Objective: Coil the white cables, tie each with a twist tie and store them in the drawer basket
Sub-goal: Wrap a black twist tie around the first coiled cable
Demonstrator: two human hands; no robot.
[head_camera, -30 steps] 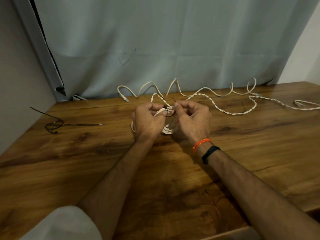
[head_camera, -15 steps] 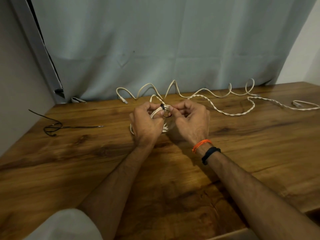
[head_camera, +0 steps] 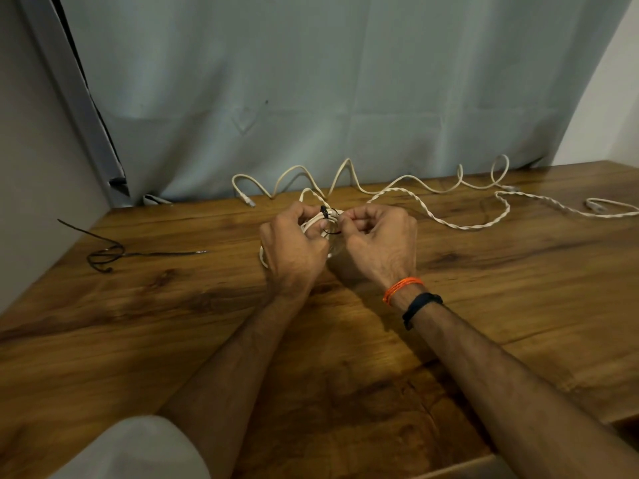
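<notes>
Both hands have drawn together: left hand [head_camera: 294, 243] grips the coiled cable [head_camera: 313, 223], right hand [head_camera: 378, 242] fingers now pinching the twist tie [head_camera: 328, 221] closed; tying nearly done.

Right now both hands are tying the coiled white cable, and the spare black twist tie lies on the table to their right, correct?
Not quite. In the head view the spare black twist tie lies on the table to their left. Both hands, left hand and right hand, are tying the coiled white cable.
</notes>
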